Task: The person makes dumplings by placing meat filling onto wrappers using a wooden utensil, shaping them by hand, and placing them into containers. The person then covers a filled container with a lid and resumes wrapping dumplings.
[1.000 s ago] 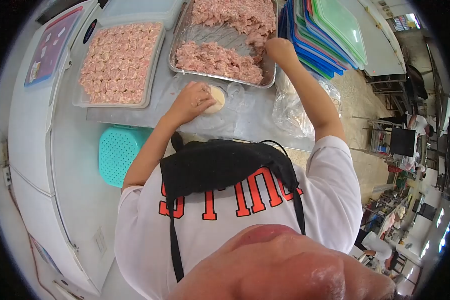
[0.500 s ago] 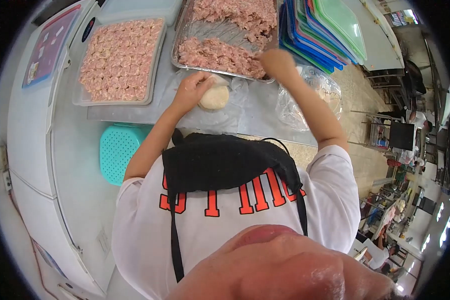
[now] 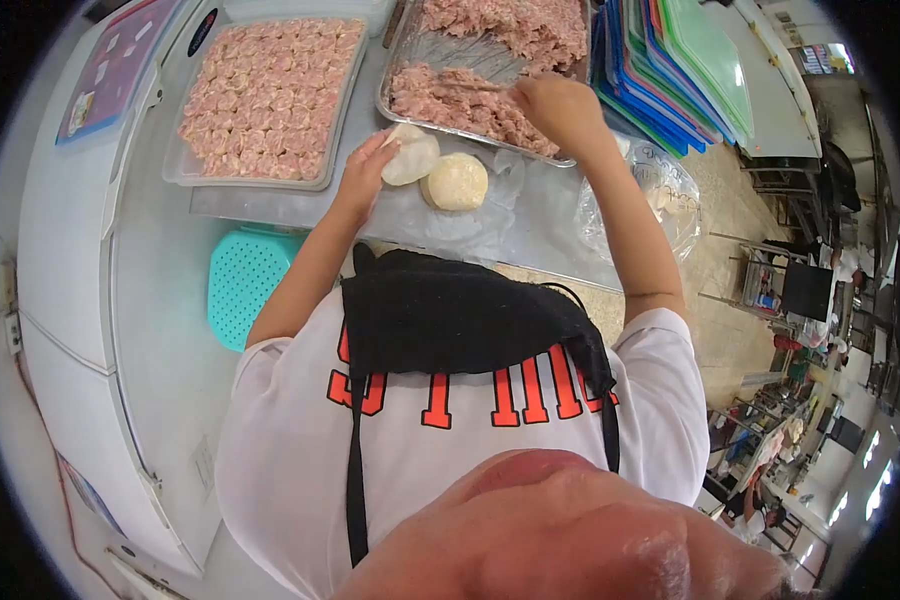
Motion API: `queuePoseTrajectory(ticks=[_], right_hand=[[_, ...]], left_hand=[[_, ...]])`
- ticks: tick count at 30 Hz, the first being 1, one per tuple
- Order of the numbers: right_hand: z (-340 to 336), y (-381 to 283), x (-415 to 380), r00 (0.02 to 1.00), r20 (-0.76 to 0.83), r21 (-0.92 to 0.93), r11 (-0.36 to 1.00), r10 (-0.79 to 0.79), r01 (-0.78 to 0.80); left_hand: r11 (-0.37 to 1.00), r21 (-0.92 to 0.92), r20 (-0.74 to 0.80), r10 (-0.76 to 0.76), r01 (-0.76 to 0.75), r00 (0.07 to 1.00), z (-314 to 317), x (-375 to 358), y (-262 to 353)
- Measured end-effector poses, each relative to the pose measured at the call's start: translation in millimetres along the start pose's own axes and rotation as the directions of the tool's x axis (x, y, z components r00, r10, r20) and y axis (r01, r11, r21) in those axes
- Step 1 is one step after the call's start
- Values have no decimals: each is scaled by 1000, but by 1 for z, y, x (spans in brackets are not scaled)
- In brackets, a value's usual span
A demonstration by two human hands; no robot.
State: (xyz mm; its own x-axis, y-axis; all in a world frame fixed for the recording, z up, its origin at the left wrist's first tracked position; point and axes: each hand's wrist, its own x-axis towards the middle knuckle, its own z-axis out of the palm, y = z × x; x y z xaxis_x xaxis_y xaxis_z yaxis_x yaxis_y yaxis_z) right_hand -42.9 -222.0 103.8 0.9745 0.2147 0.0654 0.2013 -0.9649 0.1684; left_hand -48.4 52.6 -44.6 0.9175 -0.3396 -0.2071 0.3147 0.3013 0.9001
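Observation:
My left hand (image 3: pixel 367 172) pinches the edge of a thin round dough wrapper (image 3: pixel 411 155), raised just beside a stack of pale wrappers (image 3: pixel 455 183). That stack rests on a sheet of crumpled plastic (image 3: pixel 490 215) on the metal table. My right hand (image 3: pixel 562 110) is closed round a narrow, pale tool (image 3: pixel 482 84) whose tip lies against the ground meat (image 3: pixel 460 102); its exact kind is hard to make out. A metal tray (image 3: pixel 457 48) holds the meat in two heaps, with bare metal between them.
Left of the meat stands a plastic tray (image 3: pixel 328 185) packed with rows of filled dumplings (image 3: pixel 270 95). Colored plastic lids (image 3: pixel 660 80) are stacked at the right, above a clear plastic bag (image 3: pixel 610 215). A turquoise perforated basket (image 3: pixel 245 285) sits below the table edge.
My left hand has lifted a wrapper off the stack and moved it leftward. My right hand stays at the meat, with the tool now showing. The whole view has shifted slightly.

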Motion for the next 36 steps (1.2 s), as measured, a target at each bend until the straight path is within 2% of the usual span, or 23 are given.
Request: queuePoseTrajectory(ticks=[2, 3, 4, 5, 6, 7, 8, 9, 11, 15, 17, 18, 20, 21, 23, 27, 29, 30, 32, 33, 35, 36], right_hand=[[15, -12, 23, 999, -35, 19, 999, -29, 30], [23, -15, 35, 989, -114, 19, 995, -93, 96], [29, -21, 44, 969, -191, 14, 987, -155, 160], [35, -29, 50, 969, -191, 14, 987, -155, 161], [37, -42, 55, 971, -133, -49, 980, -197, 192], [37, -52, 59, 969, -75, -110, 968, -235, 227], [38, -61, 52, 953, -179, -43, 970, -244, 240], [34, -66, 46, 952, -178, -45, 968, -250, 246], [29, -73, 36, 977, -86, 17, 980, -196, 198], [35, -78, 14, 966, -90, 39, 968, -243, 247], [48, -77, 4, 996, -14, 222, 971, -90, 91], [48, -73, 0, 996, -17, 218, 972, -88, 90], [46, -61, -8, 999, -1, 420, 907, -45, 41], [41, -56, -10, 999, -5, 421, 906, -41, 39], [30, -42, -10, 985, 169, 586, 807, -24, -81], [31, -26, -10, 981, 176, 687, 703, 85, -184], [37, -24, -8, 994, 30, 829, 553, 106, -83], [34, -27, -8, 994, 29, 829, 553, 102, -81], [24, -41, -7, 971, 74, 753, 626, 227, -204], [23, -48, -7, 972, 75, 753, 627, 221, -201], [20, -58, -6, 927, -255, 626, 778, 274, -57], [19, -61, -6, 927, -256, 625, 778, 273, -56]], left_hand=[[988, -130, 38, -81, 85, 996, -9, -7, -2], [988, -129, 33, -82, 85, 996, -10, -11, 0], [995, -46, 23, -88, 89, 996, -10, -14, 2], [995, 38, 15, -93, 92, 996, -10, -15, 4], [995, 37, 15, -92, 91, 996, -11, -16, 4], [990, 132, 14, -42, 40, 999, -13, -17, 4], [974, 225, 16, 7, -10, 1000, -14, -18, 4], [975, 221, 12, 9, -11, 1000, -13, -21, 7], [1000, 13, -14, -22, 22, 1000, -9, -28, 11], [994, -74, 1, -84, 84, 996, -14, -20, -1], [996, 7, -11, -93, 93, 996, -5, -20, 2], [996, 6, -7, -89, 89, 996, -4, -16, -1], [996, 57, -33, -71, 73, 997, -3, -8, -9], [996, 61, -30, -69, 71, 997, -2, -8, -7], [997, -33, 64, -74, 76, 995, 0, -7, -1], [997, -45, 60, -59, 61, 996, 2, 6, -7], [995, -87, 43, -41, 44, 998, 23, 4, 11], [995, -88, 40, -39, 42, 998, 32, 5, 18], [885, -436, 168, -98, 163, 981, 51, 7, 31], [884, -439, 163, -98, 161, 982, 59, 7, 38], [762, -576, 221, -202, 295, 954, 73, 7, 48], [762, -576, 221, -201, 294, 954, 78, 8, 50]])
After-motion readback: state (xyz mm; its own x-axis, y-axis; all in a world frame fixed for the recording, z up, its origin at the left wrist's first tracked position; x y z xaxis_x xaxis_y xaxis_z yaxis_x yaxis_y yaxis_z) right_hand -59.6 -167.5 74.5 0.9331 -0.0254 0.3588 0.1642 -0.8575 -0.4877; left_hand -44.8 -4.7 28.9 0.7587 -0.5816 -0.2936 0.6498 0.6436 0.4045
